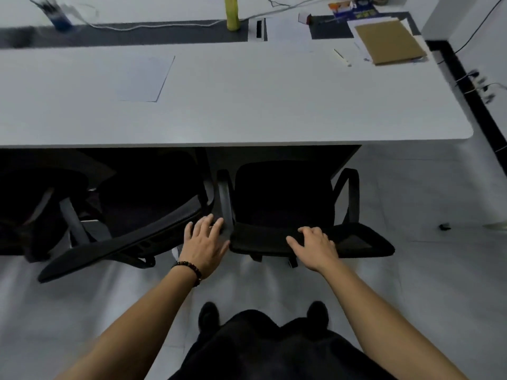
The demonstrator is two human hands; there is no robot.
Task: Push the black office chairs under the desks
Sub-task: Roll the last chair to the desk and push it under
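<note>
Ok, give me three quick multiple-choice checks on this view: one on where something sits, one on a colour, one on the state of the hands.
1. Where is the brown cardboard sheet?
A. far right of the desk top
B. on the floor
C. on a chair seat

2. What colour is the upright tube on the desk?
A. red
B. yellow-green
C. black

3. What is the right hand doing?
A. hanging free
B. holding paper
C. resting on the right chair's backrest

Answers: 1 A, it lies on papers by the desk's right end. 2 B, its colour shows clearly. 3 C, fingers lie over the backrest top, while the left hand is at its left edge by the armrest.
</note>
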